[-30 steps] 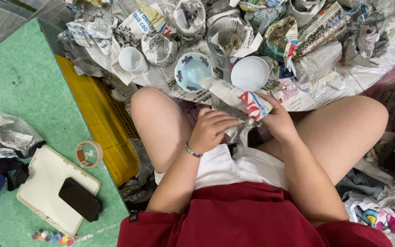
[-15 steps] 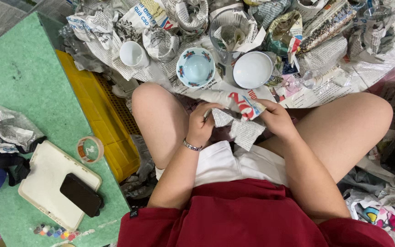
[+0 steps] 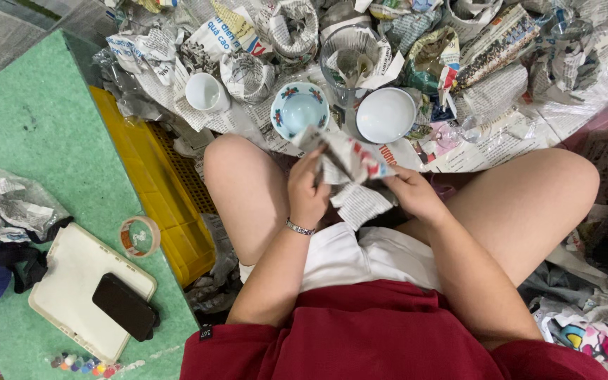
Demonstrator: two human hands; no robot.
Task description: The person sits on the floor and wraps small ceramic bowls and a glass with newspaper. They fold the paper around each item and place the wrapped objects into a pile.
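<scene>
Both hands were wrapped around a newspaper bundle held up between the knees, right over the lap. The left hand had its fingers curled over the bundle's left edge, thumb side pressing into the paper, and the right hand gripped it from the right and underneath, so the paper stuck out above and between the two sets of fingers. Couldn't tell what was inside the wrap, it was all covered. Just past the bundle sat a floral-rimmed blue bowl and a plain white bowl on spread newspaper. A tape roll lay on the green table well off to the left.
</scene>
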